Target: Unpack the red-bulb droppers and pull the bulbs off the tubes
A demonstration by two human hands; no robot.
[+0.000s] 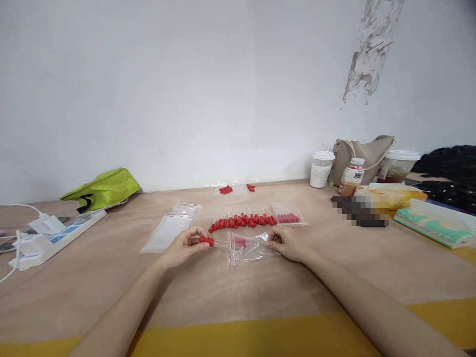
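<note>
In the view from your head, your two hands meet in the middle of the table (230, 292). Your left hand (184, 246) holds a dropper (207, 241). The dropper has a fat red rubber top and a thin clear tube. It lies flat, with the red top at 9 o'clock and the tube pointing to 3 o'clock. Your thumb and fingers are pressed together on the red top, pinching it. The clear tube reaches the mouth of a small clear bag (251, 250). The bag has a red zip line at its 9 o'clock end, and one more red top shows inside it. Your right hand (284, 243) pinches the bag's 3 o'clock end, with its fingers closed on the plastic. The bag rests on the table between your hands.

At 12 o'clock, just past your hands, a row of droppers (241, 219) lies side by side. At 1 o'clock sits a filled bag (289, 217) with red tops in it. At 10 o'clock is a pile of empty bags (169, 230). Far off at 9 o'clock lie a power strip (59, 238) and a green sack (104, 187). At 2 o'clock, by the wall, stand a white cup (322, 169) and a bottle (351, 177).
</note>
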